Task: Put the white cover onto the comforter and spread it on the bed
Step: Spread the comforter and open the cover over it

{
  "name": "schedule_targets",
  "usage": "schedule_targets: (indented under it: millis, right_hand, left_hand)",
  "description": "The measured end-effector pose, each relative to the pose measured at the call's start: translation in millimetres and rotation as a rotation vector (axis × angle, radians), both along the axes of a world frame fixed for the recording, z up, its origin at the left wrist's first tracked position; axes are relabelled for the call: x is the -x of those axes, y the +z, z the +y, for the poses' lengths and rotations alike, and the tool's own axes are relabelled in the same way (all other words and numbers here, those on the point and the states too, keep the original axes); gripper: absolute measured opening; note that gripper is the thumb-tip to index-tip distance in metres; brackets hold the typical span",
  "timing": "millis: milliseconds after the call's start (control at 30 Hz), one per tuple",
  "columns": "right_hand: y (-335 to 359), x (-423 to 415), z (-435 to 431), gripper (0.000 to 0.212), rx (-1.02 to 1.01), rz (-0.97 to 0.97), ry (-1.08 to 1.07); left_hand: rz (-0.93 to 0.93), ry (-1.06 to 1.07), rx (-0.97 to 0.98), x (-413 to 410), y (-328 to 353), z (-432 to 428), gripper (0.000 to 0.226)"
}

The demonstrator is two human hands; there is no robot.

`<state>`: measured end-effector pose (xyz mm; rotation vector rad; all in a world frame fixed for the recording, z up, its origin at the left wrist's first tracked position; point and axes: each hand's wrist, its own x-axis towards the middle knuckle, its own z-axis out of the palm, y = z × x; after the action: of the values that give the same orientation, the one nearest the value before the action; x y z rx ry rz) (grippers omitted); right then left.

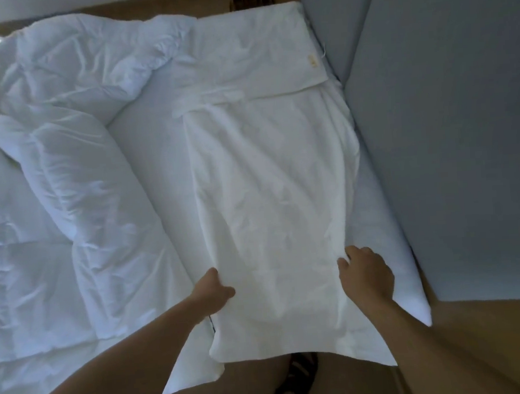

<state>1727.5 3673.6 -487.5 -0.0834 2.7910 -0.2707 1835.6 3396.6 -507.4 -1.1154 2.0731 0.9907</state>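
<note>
Gripping white cover on bed: left hand, right hand; comforter bunched; grey wall alongside

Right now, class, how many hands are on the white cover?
2. The left hand grips the near left edge of the cover; the right hand holds its near right edge. Both are in plain view.

Cover: creased matt cloth. Comforter: puffy quilted fabric. Floor: probably wood.
</note>
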Motion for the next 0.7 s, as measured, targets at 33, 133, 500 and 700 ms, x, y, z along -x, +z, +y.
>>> schedule_targets:
  millis: [33, 133, 500, 700]
  right_hand:
    - [1, -2, 0, 0.023, 0.009, 0.082, 0.029]
    - [0, -11, -8, 0.007, 0.092, 0.308, 0.140]
    - [36, -21, -64, 0.028, 0.702, -0.241, 0.172]
    - [-3, 0, -35, 0.055, 0.280, -0.198, -0.097]
  left_hand:
    - [0.012, -0.031, 0.052, 2, 3, 0, 0.053]
    - [0.097, -0.179, 0.175, 18, 17, 11, 0.080]
    - [0.258, 0.256, -0.503, 99, 60, 65, 0.012]
    - [0.213, 0.375, -0.256, 82, 26, 7, 0.018]
